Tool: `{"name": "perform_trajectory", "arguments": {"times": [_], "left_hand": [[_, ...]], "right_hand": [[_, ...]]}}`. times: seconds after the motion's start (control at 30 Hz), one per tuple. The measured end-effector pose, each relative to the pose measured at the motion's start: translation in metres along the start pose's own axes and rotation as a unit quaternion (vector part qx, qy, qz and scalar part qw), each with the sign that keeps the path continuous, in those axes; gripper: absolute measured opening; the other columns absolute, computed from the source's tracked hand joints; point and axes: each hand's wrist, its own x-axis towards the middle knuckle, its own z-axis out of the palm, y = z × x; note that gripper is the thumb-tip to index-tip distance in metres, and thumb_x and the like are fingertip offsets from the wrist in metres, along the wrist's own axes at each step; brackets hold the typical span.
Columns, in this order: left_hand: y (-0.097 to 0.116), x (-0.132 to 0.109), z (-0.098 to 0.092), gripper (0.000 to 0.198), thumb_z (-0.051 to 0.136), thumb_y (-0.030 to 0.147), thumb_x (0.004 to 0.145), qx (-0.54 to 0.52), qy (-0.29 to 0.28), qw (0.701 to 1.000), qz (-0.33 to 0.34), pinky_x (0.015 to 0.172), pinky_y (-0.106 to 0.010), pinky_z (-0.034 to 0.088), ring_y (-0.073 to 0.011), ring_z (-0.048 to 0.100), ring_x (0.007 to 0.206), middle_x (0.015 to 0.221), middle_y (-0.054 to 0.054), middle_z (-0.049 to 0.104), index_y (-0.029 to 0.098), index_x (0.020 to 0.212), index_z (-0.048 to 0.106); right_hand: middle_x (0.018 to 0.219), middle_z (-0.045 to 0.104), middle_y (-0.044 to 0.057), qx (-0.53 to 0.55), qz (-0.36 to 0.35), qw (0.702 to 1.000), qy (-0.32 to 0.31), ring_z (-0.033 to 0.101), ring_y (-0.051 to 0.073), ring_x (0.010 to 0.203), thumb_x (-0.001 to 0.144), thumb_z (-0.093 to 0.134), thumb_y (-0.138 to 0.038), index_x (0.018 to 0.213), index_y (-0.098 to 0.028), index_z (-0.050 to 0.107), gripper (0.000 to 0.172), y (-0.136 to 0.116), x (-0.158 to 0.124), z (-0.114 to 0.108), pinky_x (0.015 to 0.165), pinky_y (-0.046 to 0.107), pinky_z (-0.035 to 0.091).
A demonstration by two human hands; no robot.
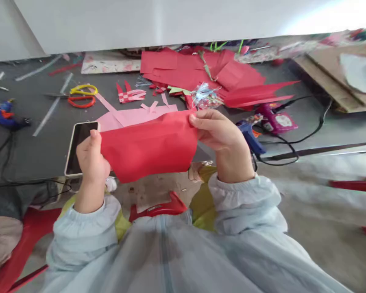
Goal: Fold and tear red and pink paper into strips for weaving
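Observation:
A sheet of red paper [149,146] is stretched out between my two hands, held above the table's front edge. My left hand [93,156] pinches its left end, thumb on top. At the upper right corner my right hand [216,128] grips it between thumb and fingers. Behind the sheet lies pink paper [134,116] with thin cut strips, partly covered. A phone [76,148] rests on the table beside and under my left hand. Farther back sits a small woven red-and-pink paper piece [131,93].
Scissors [79,97] with yellow and orange handles lie at the left. Blue glue guns lie at the left [4,114] and right [250,136], with black cords. A red paper pile [183,71], a purple packet [276,120] and cardboard [326,93] lie farther back. A white panel [155,26] stands behind.

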Motion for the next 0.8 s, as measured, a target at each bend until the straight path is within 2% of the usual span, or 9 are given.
{"name": "perform_trajectory", "arguments": {"times": [0.1, 0.2, 0.3, 0.4, 0.53, 0.7, 0.8], "left_hand": [[0.0014, -0.0029, -0.0022, 0.055, 0.084, 0.061, 0.063, 0.011, -0.019, 1.000, 0.001, 0.050, -0.027, 0.044, -0.0097, 0.045, 0.047, 0.048, 0.005, 0.045, 0.021, 0.048, 0.051], [0.0017, -0.0057, -0.0049, 0.049, 0.079, 0.060, 0.072, 0.018, -0.039, 0.999, 0.005, 0.051, -0.028, 0.047, -0.0118, 0.053, 0.050, 0.052, 0.002, 0.053, 0.019, 0.054, 0.060], [0.0012, -0.0078, -0.0075, 0.043, 0.073, 0.059, 0.079, 0.017, -0.043, 0.999, 0.009, 0.063, -0.030, 0.056, -0.0181, 0.067, 0.067, 0.060, -0.001, 0.064, 0.019, 0.064, 0.070], [0.0014, -0.0087, -0.0094, 0.044, 0.069, 0.061, 0.082, 0.018, -0.055, 0.998, -0.002, 0.074, -0.033, 0.061, -0.0227, 0.073, 0.080, 0.069, -0.004, 0.071, 0.017, 0.077, 0.077], [0.0016, -0.0091, -0.0106, 0.050, 0.065, 0.065, 0.083, 0.023, -0.090, 0.996, -0.010, 0.083, -0.034, 0.062, -0.0251, 0.075, 0.087, 0.076, -0.006, 0.075, 0.017, 0.081, 0.079], [0.0004, -0.0094, -0.0096, 0.047, 0.064, 0.063, 0.084, 0.006, -0.090, 0.996, -0.002, 0.095, -0.034, 0.058, -0.0269, 0.072, 0.107, 0.088, -0.007, 0.078, 0.019, 0.087, 0.080], [0.0002, -0.0089, -0.0095, 0.046, 0.062, 0.062, 0.084, 0.004, -0.097, 0.995, -0.014, 0.098, -0.034, 0.057, -0.0275, 0.070, 0.111, 0.093, -0.008, 0.078, 0.020, 0.086, 0.081]], "right_hand": [[0.058, 0.068, -0.003, -0.013, -0.001, 1.000, 0.009, 0.061, 0.008, 0.051, 0.054, 0.095, -0.048, 0.061, -0.020, 0.074, 0.035, 0.0010, -0.0003, -0.0019, 0.049, 0.019, 0.049], [0.059, 0.070, -0.001, -0.031, -0.007, 0.999, 0.015, 0.062, 0.009, 0.052, 0.054, 0.095, -0.049, 0.064, -0.021, 0.076, 0.035, 0.0008, -0.0002, -0.0027, 0.050, 0.021, 0.051], [0.062, 0.071, 0.000, -0.050, -0.023, 0.998, 0.021, 0.062, 0.010, 0.055, 0.054, 0.095, -0.050, 0.066, -0.021, 0.078, 0.035, 0.0001, 0.0000, -0.0031, 0.055, 0.022, 0.053], [0.064, 0.072, 0.000, -0.066, -0.032, 0.997, 0.027, 0.062, 0.009, 0.056, 0.054, 0.095, -0.051, 0.067, -0.021, 0.078, 0.036, 0.0001, 0.0000, -0.0045, 0.056, 0.021, 0.053], [0.061, 0.071, -0.001, -0.084, -0.035, 0.995, 0.032, 0.060, 0.009, 0.052, 0.054, 0.094, -0.053, 0.065, -0.022, 0.078, 0.037, 0.0009, -0.0002, -0.0078, 0.049, 0.020, 0.048], [0.058, 0.068, -0.003, -0.103, -0.052, 0.993, 0.029, 0.057, 0.009, 0.050, 0.055, 0.093, -0.053, 0.064, -0.023, 0.076, 0.036, 0.0004, -0.0020, -0.0103, 0.048, 0.022, 0.046], [0.057, 0.066, -0.003, -0.117, -0.059, 0.991, 0.010, 0.057, 0.009, 0.051, 0.058, 0.092, -0.054, 0.064, -0.022, 0.075, 0.036, -0.0010, -0.0043, -0.0107, 0.050, 0.023, 0.047]]}}
